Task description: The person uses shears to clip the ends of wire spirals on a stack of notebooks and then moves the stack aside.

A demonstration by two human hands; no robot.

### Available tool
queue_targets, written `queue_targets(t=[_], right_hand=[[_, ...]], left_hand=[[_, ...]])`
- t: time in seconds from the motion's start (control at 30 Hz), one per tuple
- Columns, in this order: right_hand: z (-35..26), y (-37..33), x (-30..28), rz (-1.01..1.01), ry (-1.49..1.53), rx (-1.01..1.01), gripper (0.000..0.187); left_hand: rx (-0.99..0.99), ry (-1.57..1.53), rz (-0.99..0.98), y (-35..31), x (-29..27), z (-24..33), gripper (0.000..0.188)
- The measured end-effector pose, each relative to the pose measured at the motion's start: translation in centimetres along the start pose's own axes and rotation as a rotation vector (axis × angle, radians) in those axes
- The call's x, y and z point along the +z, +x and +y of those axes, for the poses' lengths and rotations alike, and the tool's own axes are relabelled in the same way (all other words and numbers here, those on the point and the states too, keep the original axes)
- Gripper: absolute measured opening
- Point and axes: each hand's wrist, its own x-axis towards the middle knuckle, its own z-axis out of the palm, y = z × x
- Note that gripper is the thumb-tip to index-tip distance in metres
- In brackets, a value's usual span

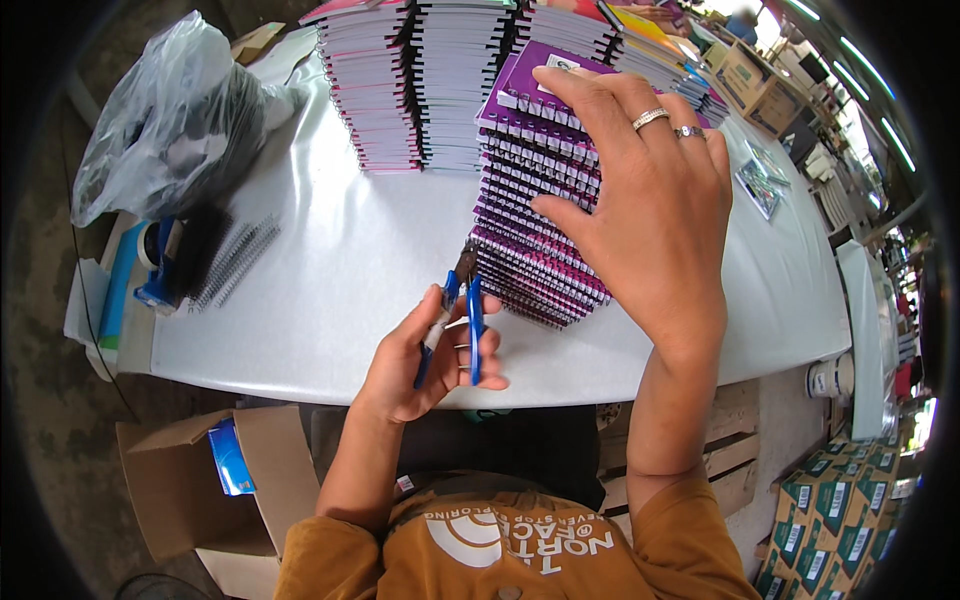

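In front of me rises a tall stack of purple spiral notebooks (540, 185), their black coil bindings facing me. My left hand (425, 350) is closed around blue-handled cutting pliers (473, 320). The pliers' dark jaws point away from me and reach the left edge of the stack, near its lower coils; whether they touch a coil I cannot tell. Over the top right of the stack is my right hand (655, 190), thumb and fingers spread apart, with two rings on it. Its fingertips are on or just above the top purple cover; the exact contact is unclear.
Taller notebook stacks (370, 90) stand behind on the silvery table (330, 330). To the left are a clear plastic bag (175, 120), loose black coils (235, 262) and a blue tape dispenser (165, 270). An open cardboard box (175, 490) sits below the table's left edge.
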Motion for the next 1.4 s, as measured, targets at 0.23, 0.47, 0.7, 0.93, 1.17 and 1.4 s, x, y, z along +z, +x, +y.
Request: queue_targets(t=[0.23,0.47,0.7,0.93,1.17,1.4], right_hand=[[0.1,0.0,0.1,-0.002,-0.035,-0.009,0.073],[0.0,-0.1,0.1,0.007,-0.023,-0.013,0.074],[0.0,-0.1,0.2,0.013,-0.031,-0.017,0.074],[0.1,-0.1,0.2,0.007,-0.033,-0.016,0.074],[0.1,-0.1,0.2,0.013,-0.035,-0.017,0.074],[0.0,-0.1,0.1,0.017,-0.012,-0.014,0.073]], left_hand=[[0.271,0.943,0.365,0.6,0.6,-1.5,0.056],[-0.008,0.005,-0.033,0.7,-1.4,-0.5,0.062],[0.139,0.591,0.228,0.7,-0.2,-1.3,0.056],[-0.008,0.046,0.059,0.8,-1.4,-0.2,0.059],[0.148,0.299,0.235,0.0,-0.5,-1.2,0.057],[-0.013,-0.006,-0.043,0.5,-1.8,0.1,0.056]])
